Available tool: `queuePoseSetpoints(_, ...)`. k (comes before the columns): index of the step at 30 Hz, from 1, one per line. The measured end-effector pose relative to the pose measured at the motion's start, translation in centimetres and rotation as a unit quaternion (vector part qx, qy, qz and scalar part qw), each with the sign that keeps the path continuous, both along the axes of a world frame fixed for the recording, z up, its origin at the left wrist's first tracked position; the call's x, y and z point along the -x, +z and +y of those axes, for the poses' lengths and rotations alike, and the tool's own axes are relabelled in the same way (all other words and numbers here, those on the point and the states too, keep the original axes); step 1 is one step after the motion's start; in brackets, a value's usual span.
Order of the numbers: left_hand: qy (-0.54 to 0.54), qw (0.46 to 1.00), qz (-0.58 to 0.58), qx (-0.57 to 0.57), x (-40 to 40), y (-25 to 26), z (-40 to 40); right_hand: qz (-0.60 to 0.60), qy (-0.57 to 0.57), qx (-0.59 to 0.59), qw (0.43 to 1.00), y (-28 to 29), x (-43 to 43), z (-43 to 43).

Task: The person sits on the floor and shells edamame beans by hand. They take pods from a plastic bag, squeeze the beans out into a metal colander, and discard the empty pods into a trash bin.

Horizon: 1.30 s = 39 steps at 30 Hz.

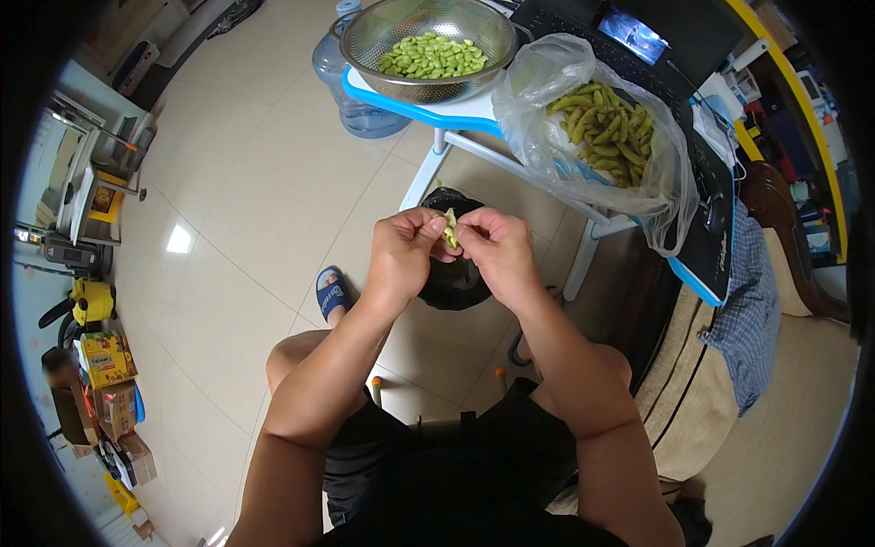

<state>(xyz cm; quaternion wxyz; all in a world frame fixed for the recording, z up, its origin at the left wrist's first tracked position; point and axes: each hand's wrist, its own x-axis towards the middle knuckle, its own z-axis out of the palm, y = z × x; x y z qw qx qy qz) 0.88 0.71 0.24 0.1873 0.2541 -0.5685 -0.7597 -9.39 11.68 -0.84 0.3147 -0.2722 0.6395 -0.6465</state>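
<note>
Between my two hands is an edamame pod [450, 231], split so that pale inner shell and green beans show. My left hand [405, 245] pinches it from one side with thumb and fingers. From the other side my right hand [497, 247] grips the same pod. Below both hands, a black plastic bag [456, 287] lines a bin-like container on the floor; its contents are too dark to tell. Shelled green beans [432, 57] lie in a perforated steel colander [369, 41] on the folding table. Unshelled pods [608, 133] fill a clear plastic bag [526, 89] beside it.
The white folding table [424, 113] has a blue edge and white legs. A laptop [567, 24] and a lit phone [632, 34] stand on it. A large water bottle [366, 109] is on the tiled floor. At right is a sofa [793, 383]; boxes [109, 359] line the left wall.
</note>
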Motion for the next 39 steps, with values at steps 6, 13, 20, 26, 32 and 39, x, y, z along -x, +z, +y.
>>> queuePoseSetpoints(6,-0.003,0.998,0.032,-0.057,0.4,-0.2,0.3,0.232,-0.101,-0.070,0.965,1.1,-1.4,-0.2)
queuePoseSetpoints(13,-0.008,0.991,0.060,-0.122,0.4,-0.4,0.3,0.208,-0.107,-0.032,0.972,0.8,-1.6,-0.3)
queuePoseSetpoints(20,-0.006,0.987,0.066,-0.148,0.5,-0.1,0.8,0.303,-0.127,-0.090,0.940,1.2,-1.8,-0.4)
queuePoseSetpoints(26,-0.023,0.967,0.065,-0.247,0.6,0.3,0.8,0.455,-0.128,-0.100,0.876,0.8,-1.3,-0.4)
queuePoseSetpoints(32,-0.009,0.938,0.065,-0.341,0.6,1.8,0.4,0.501,-0.121,-0.102,0.851,1.2,-1.3,-0.3)
queuePoseSetpoints(39,-0.011,0.958,0.054,-0.282,0.5,-0.1,0.6,0.500,-0.115,-0.093,0.853,1.3,-1.5,-0.5)
